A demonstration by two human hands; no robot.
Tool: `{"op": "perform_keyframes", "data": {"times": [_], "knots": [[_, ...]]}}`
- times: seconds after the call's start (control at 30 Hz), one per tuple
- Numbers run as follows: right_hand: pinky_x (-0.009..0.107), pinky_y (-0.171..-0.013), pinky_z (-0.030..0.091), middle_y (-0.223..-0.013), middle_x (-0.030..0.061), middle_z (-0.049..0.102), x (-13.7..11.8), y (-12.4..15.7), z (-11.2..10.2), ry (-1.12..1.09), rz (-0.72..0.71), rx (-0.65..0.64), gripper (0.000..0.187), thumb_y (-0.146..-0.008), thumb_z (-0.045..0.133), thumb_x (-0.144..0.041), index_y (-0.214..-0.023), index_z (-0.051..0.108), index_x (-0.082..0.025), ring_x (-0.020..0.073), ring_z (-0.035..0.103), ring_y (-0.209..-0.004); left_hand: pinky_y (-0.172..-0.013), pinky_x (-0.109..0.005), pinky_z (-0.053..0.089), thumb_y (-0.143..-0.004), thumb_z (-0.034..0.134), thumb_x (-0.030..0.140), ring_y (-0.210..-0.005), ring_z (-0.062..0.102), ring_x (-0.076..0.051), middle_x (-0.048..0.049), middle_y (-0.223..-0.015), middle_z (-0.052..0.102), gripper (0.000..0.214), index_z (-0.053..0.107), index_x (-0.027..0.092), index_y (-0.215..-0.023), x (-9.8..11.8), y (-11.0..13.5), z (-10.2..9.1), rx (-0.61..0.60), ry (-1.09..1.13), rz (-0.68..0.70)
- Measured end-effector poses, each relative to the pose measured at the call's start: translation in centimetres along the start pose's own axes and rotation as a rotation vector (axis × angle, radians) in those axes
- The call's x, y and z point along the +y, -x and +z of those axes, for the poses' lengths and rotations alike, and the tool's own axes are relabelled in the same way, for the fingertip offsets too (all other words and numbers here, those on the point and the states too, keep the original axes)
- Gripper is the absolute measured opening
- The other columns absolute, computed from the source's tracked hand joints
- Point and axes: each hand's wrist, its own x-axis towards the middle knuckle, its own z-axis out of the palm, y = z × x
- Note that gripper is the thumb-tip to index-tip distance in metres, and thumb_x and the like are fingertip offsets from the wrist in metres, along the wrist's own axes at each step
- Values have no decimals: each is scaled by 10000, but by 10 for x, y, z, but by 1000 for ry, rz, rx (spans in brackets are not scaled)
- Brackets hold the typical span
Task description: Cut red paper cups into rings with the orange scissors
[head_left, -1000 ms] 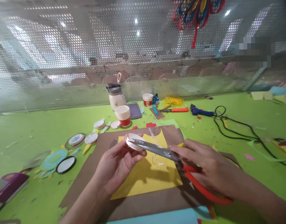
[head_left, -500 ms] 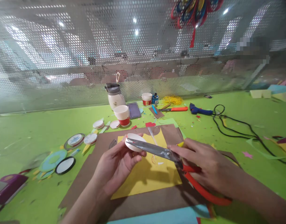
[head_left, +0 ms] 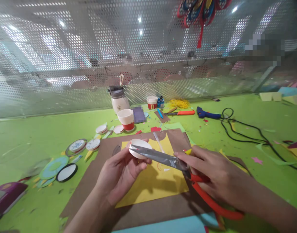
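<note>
A small round white piece with a low rim (head_left: 140, 142), like the base of a paper cup, is held by its edge in my left hand (head_left: 118, 176). My right hand (head_left: 217, 170) is closed around the red handles of a pair of scissors (head_left: 160, 156). The nearly closed blades lie across the white piece, with their tips by my left thumb and finger. A yellow tip (head_left: 188, 151) shows beside my right fingers; what it belongs to is hidden. Below both hands lies yellow paper (head_left: 148, 191) on a brown sheet (head_left: 90, 191).
A white cup with a red band (head_left: 126, 120) stands beyond the sheet, before a bottle (head_left: 119, 103). A red-handled knife (head_left: 186, 113) and a blue glue gun (head_left: 208, 114) with black cord lie behind. Round craft pieces (head_left: 66, 172) sit left. Blue paper (head_left: 163, 226) lies in front.
The red scissor handles have spread slightly, the lower one moving down and right. My left hand and the white piece stay almost in place.
</note>
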Motion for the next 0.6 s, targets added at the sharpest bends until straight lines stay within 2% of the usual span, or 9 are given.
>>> {"op": "perform_keyframes", "data": {"times": [0.27, 0.43, 0.53, 0.6], "knots": [[350, -620, 573, -944, 116, 685, -1, -1, 0, 3, -13, 8, 591, -774, 472, -84, -1352, 544, -184, 263, 677, -742, -624, -230, 624, -969, 400, 155, -680, 755, -210, -143, -820, 787, 375, 754, 42, -917, 0, 1, 4, 16, 35, -18], [325, -612, 566, -947, 99, 690, -2, 0, -1, 9, -7, 14, 597, -786, 480, -90, -1370, 525, -206, 242, 675, -724, -625, -230, 619, -970, 395, 150, -689, 753, -203, -160, -847, 784, 371, 749, 49, -925, 0, 0, -1, 3, 28, -16], [320, -613, 564, -941, 91, 684, -3, 1, -2, 23, -11, 16, 600, -786, 459, -83, -1370, 511, -213, 234, 674, -724, -655, -257, 623, -952, 427, 129, -704, 747, -207, -178, -929, 780, 327, 740, 37, -986, 1, 0, -2, 0, 14, -16], [325, -608, 563, -929, 93, 682, -4, 1, -3, 30, -6, 8, 605, -774, 443, -68, -1358, 517, -206, 239, 674, -726, -661, -262, 625, -934, 452, 103, -696, 743, -203, -163, -910, 783, 300, 734, 29, -1004, 1, 0, -2, 9, 22, 3]]}}
